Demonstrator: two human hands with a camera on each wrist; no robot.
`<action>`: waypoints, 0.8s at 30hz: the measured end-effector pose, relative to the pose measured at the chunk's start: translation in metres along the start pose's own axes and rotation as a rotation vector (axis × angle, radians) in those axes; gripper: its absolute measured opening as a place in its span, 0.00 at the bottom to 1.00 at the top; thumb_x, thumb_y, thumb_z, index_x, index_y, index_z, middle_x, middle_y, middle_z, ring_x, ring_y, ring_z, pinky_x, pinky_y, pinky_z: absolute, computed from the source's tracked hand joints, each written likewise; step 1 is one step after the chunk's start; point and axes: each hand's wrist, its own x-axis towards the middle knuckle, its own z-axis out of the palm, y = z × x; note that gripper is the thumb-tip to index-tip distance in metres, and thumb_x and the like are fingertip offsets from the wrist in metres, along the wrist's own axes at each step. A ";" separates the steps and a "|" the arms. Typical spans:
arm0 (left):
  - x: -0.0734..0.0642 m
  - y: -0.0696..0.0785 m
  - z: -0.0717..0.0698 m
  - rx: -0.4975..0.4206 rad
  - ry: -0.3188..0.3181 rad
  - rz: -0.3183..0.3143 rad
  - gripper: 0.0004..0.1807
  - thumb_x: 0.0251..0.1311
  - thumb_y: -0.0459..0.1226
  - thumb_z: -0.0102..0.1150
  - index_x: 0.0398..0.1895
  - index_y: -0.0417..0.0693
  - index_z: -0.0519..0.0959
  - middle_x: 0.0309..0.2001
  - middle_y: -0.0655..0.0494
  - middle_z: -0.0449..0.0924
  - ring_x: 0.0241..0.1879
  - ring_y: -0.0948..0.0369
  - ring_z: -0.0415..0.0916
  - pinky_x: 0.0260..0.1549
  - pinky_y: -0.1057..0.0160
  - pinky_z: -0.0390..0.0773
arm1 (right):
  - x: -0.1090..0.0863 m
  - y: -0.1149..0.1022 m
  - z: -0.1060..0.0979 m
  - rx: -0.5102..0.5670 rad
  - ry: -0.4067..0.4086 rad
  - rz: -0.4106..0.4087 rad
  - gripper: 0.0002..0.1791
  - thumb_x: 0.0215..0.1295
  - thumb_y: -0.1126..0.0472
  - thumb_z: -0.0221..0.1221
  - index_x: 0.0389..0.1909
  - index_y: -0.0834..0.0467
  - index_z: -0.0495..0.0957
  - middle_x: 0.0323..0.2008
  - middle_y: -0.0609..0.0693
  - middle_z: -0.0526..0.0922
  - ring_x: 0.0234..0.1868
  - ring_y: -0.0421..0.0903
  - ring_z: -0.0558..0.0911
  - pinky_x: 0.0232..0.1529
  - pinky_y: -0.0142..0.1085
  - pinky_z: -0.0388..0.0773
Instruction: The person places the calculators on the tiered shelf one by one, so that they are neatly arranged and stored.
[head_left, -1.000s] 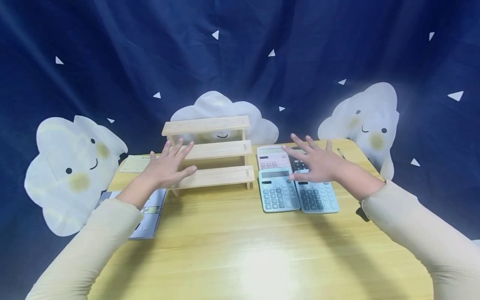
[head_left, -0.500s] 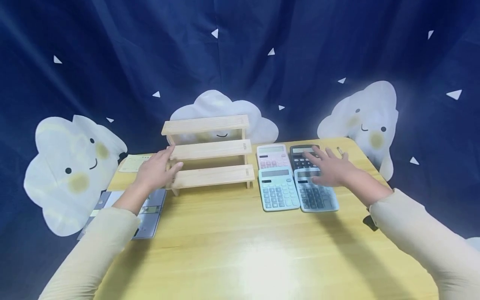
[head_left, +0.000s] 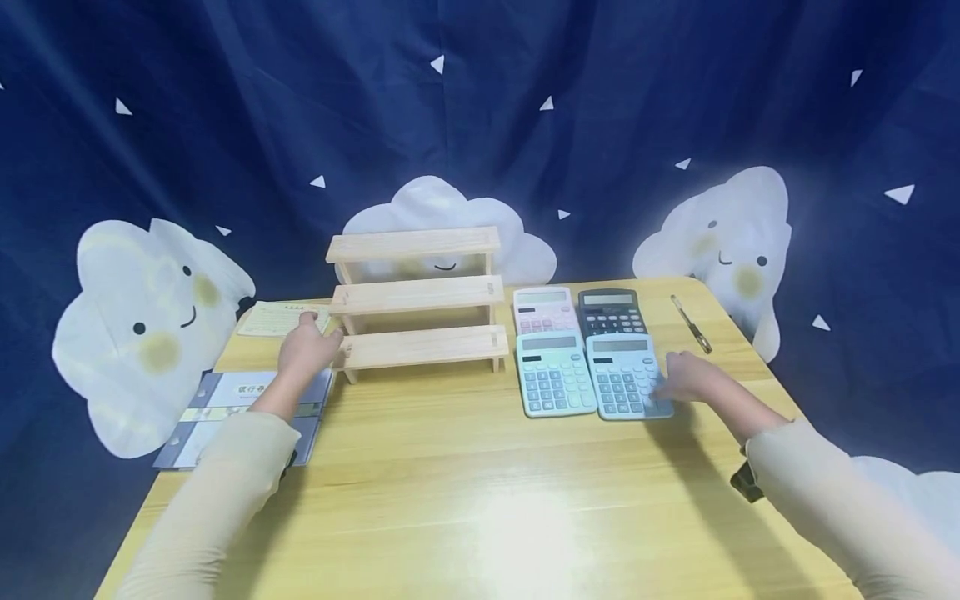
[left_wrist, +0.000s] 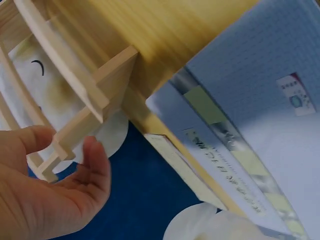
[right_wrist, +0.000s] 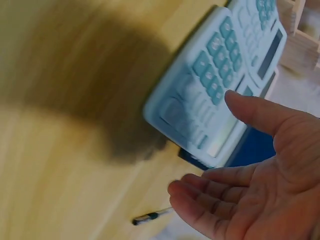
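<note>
My left hand (head_left: 306, 350) is at the left end of a three-tier wooden rack (head_left: 420, 293). In the left wrist view, thumb and fingers stand apart on either side of the rack's end leg (left_wrist: 82, 125), gently bent. My right hand (head_left: 693, 377) is at the right edge of a blue calculator (head_left: 622, 383). The right wrist view shows that hand's thumb over the calculator (right_wrist: 200, 90) and the fingers beside it, with nothing held. A mint calculator (head_left: 555, 375) lies alongside, with a pink one (head_left: 543, 310) and a black one (head_left: 611, 312) behind.
Grey-blue booklets (head_left: 225, 387) lie at the table's left edge, partly under the left forearm. Behind them is a pale paper pad (head_left: 266, 320). A pen (head_left: 692, 325) lies at the right rear. A dark blue cloud-print curtain (head_left: 480, 108) hangs behind the table (head_left: 420, 492).
Both hands have come down from above the rack and calculators. The left moved left to the rack's end; the right moved right to the blue calculator's edge. Rack and calculators stay in place.
</note>
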 end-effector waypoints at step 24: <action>0.016 -0.014 0.021 -0.056 -0.191 0.013 0.18 0.69 0.44 0.44 0.25 0.40 0.70 0.22 0.53 0.71 0.26 0.55 0.75 0.25 0.61 0.76 | 0.003 0.031 0.032 0.522 -0.183 0.178 0.11 0.47 0.67 0.64 0.30 0.66 0.74 0.21 0.49 0.72 0.23 0.43 0.71 0.24 0.33 0.73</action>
